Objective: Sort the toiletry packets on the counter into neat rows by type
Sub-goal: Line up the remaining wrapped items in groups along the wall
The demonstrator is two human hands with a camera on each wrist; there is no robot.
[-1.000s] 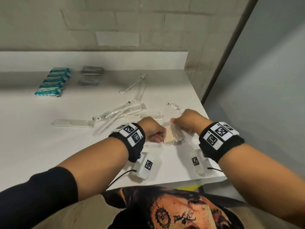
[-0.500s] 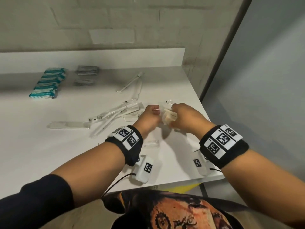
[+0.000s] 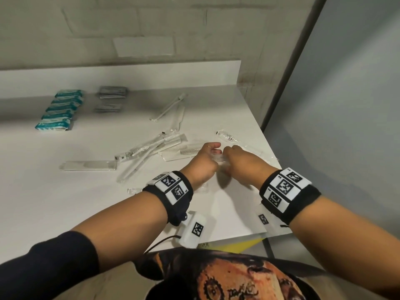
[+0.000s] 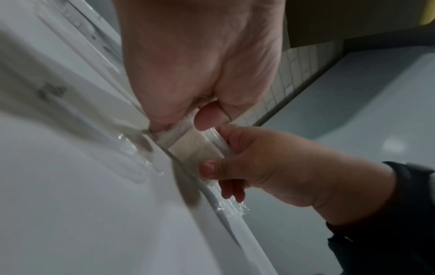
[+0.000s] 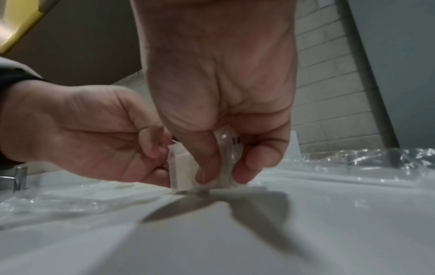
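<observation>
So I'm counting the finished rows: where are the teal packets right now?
In the head view the teal packets lie in a row at the counter's far left, just left of the grey packets, far from both hands.

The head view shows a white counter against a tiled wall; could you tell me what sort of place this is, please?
Probably a hotel or guest bathroom. A white counter meets a tiled wall, a chrome tap stands at its edge, and wrapped guest toiletries lie on it: teal packets, combs.
</observation>
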